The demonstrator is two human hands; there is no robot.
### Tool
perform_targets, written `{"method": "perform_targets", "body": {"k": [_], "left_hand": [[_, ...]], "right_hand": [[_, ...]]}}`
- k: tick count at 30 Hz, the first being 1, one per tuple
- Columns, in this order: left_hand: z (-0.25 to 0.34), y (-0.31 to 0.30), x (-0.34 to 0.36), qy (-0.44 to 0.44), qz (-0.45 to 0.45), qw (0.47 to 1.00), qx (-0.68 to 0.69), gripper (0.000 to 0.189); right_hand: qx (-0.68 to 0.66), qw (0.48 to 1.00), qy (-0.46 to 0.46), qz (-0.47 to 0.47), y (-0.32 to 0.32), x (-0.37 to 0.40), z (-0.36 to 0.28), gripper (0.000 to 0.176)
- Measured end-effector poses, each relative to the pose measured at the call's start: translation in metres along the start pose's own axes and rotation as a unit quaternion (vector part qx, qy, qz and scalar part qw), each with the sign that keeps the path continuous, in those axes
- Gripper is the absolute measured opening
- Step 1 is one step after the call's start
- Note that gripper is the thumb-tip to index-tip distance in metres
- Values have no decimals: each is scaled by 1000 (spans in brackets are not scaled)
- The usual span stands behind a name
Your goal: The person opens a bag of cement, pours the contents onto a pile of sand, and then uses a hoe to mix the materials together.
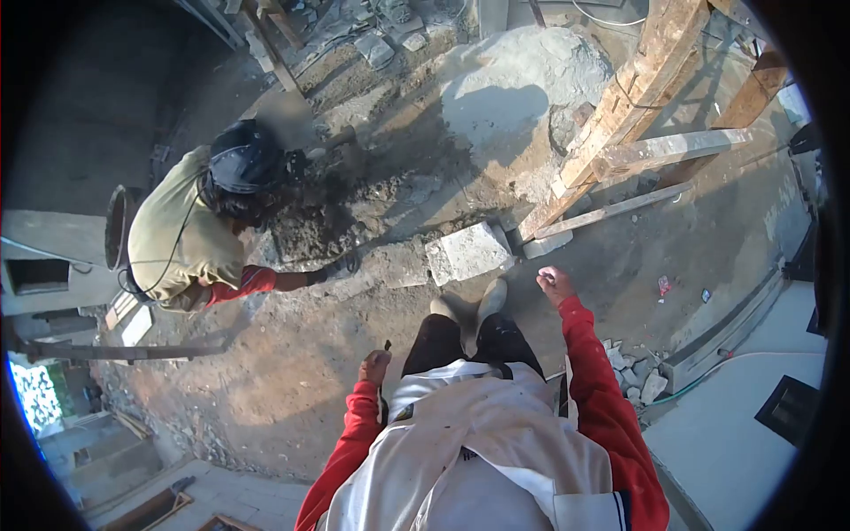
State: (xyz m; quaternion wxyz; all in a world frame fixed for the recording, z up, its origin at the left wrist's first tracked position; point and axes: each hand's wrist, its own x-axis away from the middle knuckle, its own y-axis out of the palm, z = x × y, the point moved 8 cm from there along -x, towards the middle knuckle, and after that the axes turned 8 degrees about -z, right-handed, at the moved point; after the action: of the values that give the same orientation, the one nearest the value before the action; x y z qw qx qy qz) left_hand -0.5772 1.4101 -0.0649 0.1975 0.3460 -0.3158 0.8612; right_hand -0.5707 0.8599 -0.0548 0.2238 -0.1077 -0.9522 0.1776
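Observation:
My left hand, at the end of a red sleeve, is closed beside my dark trousers, with a small dark object sticking up from it. My right hand is held out to the right of my shoes, its fingers curled around something too small to make out. Just beyond my feet lies a pale block in a row of blocks on the ground. To the left a co-worker in a dark cap bends over a dark heap of wet material, one gloved hand near its lower edge.
A wooden frame leans at the upper right, next to a pile of pale powder. Broken rubble and a green hose lie at the right. A round metal rim stands behind the co-worker.

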Motion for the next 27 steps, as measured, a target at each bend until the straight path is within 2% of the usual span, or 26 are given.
{"method": "perform_targets", "body": {"k": [1,3,4,6,10,11,13,18,20,22,23,26,27], "left_hand": [[-52,-7,-13,-58,17,998,-9,36],[-79,-14,9,-187,1,968,165,34],[-94,-22,11,-189,-2,968,163,34],[-110,-16,1,-177,-26,940,289,36],[-99,-19,-8,-171,21,944,281,40],[-83,-17,-11,-140,18,948,286,40],[-47,-13,-17,-104,5,954,280,42],[-9,1,-55,-72,-35,958,275,39],[-1,3,-65,-66,-44,956,281,38],[6,6,-77,-56,-63,964,254,37],[8,6,-82,-39,-56,949,307,35],[13,0,-87,-71,-34,959,273,35],[10,0,-90,-86,-28,957,276,35]], "right_hand": [[-3,1000,-28,8,-1,-3,-8,21],[13,1000,-25,11,-5,-7,-11,21],[28,999,-25,9,-5,-5,-10,21],[43,999,-13,28,-5,1,-4,21],[89,996,-10,20,0,25,0,23],[90,996,-12,16,4,29,-3,23],[109,992,63,14,-5,33,4,24],[130,990,18,54,-31,15,-47,19],[-30,994,94,56,-41,-1,-68,19],[17,990,-87,108,-56,-23,-124,20],[8,987,-101,124,-61,-32,-143,22],[-69,985,-105,120,-59,-68,-204,27],[-59,982,-131,120,-57,-80,-233,30]]}}
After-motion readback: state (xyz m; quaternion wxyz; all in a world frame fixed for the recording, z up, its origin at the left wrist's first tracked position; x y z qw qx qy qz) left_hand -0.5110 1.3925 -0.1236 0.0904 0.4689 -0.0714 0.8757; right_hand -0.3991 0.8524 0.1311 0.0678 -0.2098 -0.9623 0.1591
